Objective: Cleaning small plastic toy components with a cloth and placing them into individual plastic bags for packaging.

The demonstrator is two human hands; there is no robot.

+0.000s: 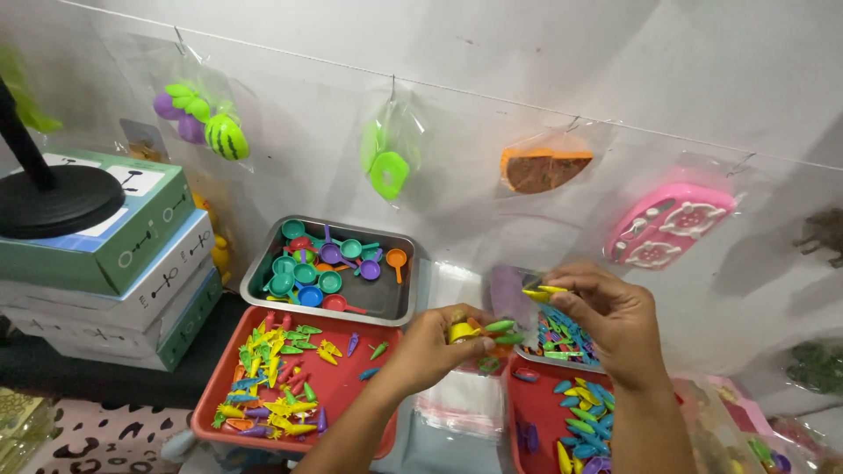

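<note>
Head view shows our left hand [439, 344] closed around a small bunch of toy pieces [481, 331], yellow and green, above the gap between two red trays [338, 377]. Our right hand [610, 320] pinches a clear plastic bag [509, 290] and a yellow piece [543, 292] just beside them, below the hanging toy packets
</note>
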